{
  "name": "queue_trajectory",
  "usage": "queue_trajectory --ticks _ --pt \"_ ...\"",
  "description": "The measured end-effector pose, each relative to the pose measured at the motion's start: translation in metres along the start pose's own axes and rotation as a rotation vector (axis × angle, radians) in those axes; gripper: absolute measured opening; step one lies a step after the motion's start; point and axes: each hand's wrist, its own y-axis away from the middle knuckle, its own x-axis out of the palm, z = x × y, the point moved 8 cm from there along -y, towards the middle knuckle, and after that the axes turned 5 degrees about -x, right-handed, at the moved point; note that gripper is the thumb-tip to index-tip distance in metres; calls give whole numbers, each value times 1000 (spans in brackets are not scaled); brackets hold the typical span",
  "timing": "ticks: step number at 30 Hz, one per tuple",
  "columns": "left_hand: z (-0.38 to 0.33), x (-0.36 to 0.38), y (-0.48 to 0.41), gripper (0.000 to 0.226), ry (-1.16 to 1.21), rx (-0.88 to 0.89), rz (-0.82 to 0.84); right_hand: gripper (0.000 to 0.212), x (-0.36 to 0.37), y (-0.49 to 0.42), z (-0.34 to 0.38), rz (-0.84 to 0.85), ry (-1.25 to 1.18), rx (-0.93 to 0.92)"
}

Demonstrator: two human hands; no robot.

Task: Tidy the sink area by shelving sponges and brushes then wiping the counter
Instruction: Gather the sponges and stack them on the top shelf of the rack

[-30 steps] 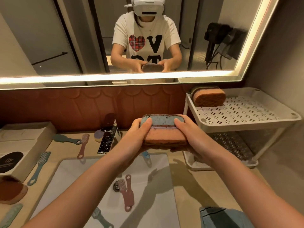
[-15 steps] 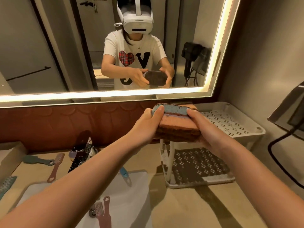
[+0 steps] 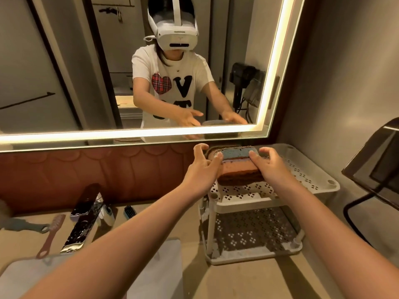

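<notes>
A person's two bare arms reach up the middle of the frame to a white two-tier rack [image 3: 311, 182] at centre right. On its top shelf lies a sponge [image 3: 237, 167], blue over pink over brown, with another brown sponge [image 3: 212, 151] just behind it.

The left hand [image 3: 200, 169] has its grip wide, fingertips at the sponge's left end. The right hand [image 3: 272, 167] rests its fingers on the right end; whether it holds or has let go is hard to tell.

Two sponges appear shelved. Left to do: brushes lie on the counter [image 3: 248, 281], one brown [image 3: 50, 236] at lower left, one blue [image 3: 129, 212] partly hidden by the left arm. No wiping has begun, by the look of it.

The sink [image 3: 162, 272] is mostly hidden by the arms. A dark object at the right edge is cut off.
</notes>
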Motion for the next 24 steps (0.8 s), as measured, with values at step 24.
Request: queue_trajectory --ticks 24 --pt "9 11 -12 55 -961 79 -103 34 10 -21 -30 -47 296 78"
